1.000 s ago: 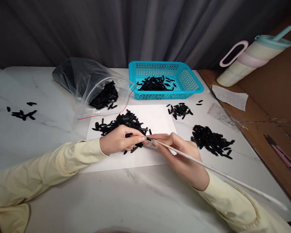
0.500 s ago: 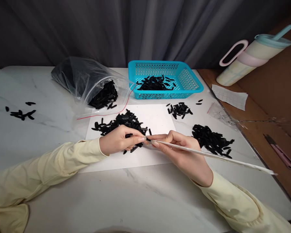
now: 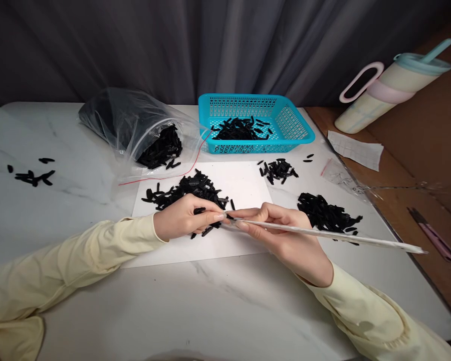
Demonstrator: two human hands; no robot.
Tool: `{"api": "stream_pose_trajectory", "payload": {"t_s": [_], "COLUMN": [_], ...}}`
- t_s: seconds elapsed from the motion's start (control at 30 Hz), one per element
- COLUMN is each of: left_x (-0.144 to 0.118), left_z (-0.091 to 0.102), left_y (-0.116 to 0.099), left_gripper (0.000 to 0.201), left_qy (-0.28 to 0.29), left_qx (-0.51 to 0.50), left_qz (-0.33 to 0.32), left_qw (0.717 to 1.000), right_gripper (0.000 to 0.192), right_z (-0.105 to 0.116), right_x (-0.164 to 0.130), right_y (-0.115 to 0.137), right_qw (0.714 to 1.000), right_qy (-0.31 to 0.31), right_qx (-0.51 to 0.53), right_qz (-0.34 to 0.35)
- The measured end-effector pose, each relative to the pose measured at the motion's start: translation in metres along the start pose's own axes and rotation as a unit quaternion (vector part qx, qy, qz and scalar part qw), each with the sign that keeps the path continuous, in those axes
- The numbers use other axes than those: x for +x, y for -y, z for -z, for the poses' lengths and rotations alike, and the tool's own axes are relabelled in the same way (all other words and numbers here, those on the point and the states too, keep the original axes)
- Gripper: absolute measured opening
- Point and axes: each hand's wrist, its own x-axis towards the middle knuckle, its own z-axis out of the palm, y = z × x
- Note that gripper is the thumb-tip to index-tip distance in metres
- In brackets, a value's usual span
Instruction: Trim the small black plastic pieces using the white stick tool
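Note:
My left hand [image 3: 190, 216] is closed in a pinch, its thumb and forefinger on one end of a small black piece [image 3: 229, 216]. A second black sliver [image 3: 199, 210] shows by the curled fingers of that hand. My right hand [image 3: 285, 233] is closed on a long, thin white stick [image 3: 334, 237], whose near tip meets the black piece between both hands' fingertips. The stick's far end points right. Just behind and under my left hand lies a heap of flat, elongated black pieces [image 3: 195, 186] on a white sheet [image 3: 244, 183]. Fingers partly hide the contact point.
A blue basket [image 3: 300, 135] and a clear zip bag [image 3: 135, 120] hold more black pieces. Smaller piles lie at the right [image 3: 325, 213], behind my right hand [image 3: 278, 170] and far left [image 3: 35, 178]. A tumbler [image 3: 391, 90] and a pink-handled cutter [image 3: 436, 238] are on the right.
The far end of the white stick has swung up and slightly away, with my right hand tilting a little. My left hand stays in nearly the same place.

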Motion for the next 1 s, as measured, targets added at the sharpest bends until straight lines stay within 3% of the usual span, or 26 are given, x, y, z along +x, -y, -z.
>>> {"api": "stream_pose_trajectory", "payload": {"t_s": [0.33,0.5,0.67,0.8,0.87,0.9,1.0], "left_x": [0.0,0.001,0.001,-0.002,0.002,0.007,0.038], "left_z": [0.0,-0.001,-0.001,0.003,0.009,0.013,0.029], "left_y": [-0.002,-0.002,0.0,-0.022,-0.044,-0.056,-0.088], "left_gripper": [0.03,0.03,0.034,0.034,0.032,0.03,0.029], "left_qy": [-0.001,0.002,0.004,-0.023,-0.077,-0.116,-0.258], "left_qx": [-0.004,-0.017,-0.017,0.088,0.207,0.272,0.427], "left_qz": [0.006,0.018,0.024,-0.004,-0.069,-0.115,-0.214], "left_qw": [1.0,1.0,1.0,0.996,0.973,0.948,0.84], "right_gripper": [0.031,0.032,0.026,0.027,0.03,0.032,0.037], "right_z": [0.001,0.004,0.006,0.007,0.007,0.007,0.007], "right_x": [-0.002,0.001,0.012,0.02,0.022,0.022,0.024], "right_y": [0.008,0.005,-0.005,-0.014,-0.016,-0.017,-0.02], "right_qw": [1.0,0.996,0.989,0.99,0.993,0.994,0.996], "right_qy": [-0.021,-0.086,-0.147,-0.136,-0.115,-0.107,-0.088], "right_qx": [0.003,0.006,0.012,-0.014,-0.005,0.004,0.012], "right_qz": [0.0,0.009,-0.032,-0.026,-0.014,-0.008,-0.002]}}
